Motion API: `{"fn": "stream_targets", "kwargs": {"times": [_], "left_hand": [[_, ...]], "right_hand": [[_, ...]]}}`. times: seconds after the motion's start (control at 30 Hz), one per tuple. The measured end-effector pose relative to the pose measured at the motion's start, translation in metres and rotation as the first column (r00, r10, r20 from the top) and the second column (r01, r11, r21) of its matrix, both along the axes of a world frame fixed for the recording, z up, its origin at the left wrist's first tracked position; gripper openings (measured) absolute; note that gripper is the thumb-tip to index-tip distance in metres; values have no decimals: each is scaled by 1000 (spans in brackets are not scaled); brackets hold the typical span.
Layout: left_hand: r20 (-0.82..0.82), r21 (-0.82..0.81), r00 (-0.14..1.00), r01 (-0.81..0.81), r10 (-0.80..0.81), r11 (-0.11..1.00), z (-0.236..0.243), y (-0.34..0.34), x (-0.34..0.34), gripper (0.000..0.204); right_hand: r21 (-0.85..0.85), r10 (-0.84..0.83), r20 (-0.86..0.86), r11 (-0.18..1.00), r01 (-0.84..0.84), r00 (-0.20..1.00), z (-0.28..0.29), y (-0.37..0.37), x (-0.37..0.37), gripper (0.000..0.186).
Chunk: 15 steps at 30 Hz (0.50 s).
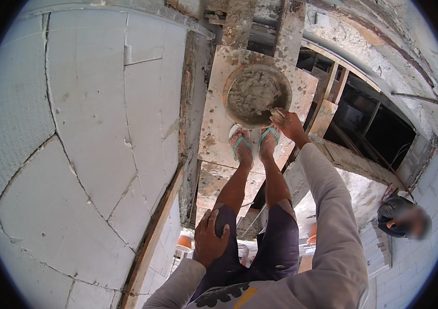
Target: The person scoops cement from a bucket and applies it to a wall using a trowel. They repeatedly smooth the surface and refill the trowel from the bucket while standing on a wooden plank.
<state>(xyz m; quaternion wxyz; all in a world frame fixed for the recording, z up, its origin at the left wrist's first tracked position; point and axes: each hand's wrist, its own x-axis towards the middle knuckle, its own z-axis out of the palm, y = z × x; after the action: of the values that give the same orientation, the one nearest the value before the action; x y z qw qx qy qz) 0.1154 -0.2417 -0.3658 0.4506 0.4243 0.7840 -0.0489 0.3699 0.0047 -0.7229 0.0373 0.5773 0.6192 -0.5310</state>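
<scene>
A round basin (225, 103) of wet grey mortar (255, 92) rests on a splattered board (214, 116) just ahead of my feet. At the basin's near right rim, my right hand (287, 125) is closed around a small mortar-smeared object; its kind is hard to make out, and any part reaching into the mortar is hidden. My left hand (211, 238) lies on my left thigh, fingers stretched over the dark shorts (275, 237), holding nothing. My feet, in green-strapped flip-flops (240, 144), stand against the near side of the basin.
A wall of large pale blocks (85, 103) rises close on my left, with a wooden beam (152, 237) along it. On the right, a dark opening (368, 129) drops beside the boards. Another person (404, 219) is lower right. An orange bucket (184, 242) stands below, behind my left hand.
</scene>
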Motion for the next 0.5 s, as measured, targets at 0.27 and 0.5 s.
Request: {"fn": "stream_targets", "kwargs": {"times": [0.27,0.5], "left_hand": [[12,53,1000,-16,15,998,12,11,0,60],[-79,120,996,-25,34,993,20,20,7,63]], "right_hand": [[187,232,-16,956,-225,973,79,46,27,49],[126,295,-134,952,-278,946,267,89,61,49]]}}
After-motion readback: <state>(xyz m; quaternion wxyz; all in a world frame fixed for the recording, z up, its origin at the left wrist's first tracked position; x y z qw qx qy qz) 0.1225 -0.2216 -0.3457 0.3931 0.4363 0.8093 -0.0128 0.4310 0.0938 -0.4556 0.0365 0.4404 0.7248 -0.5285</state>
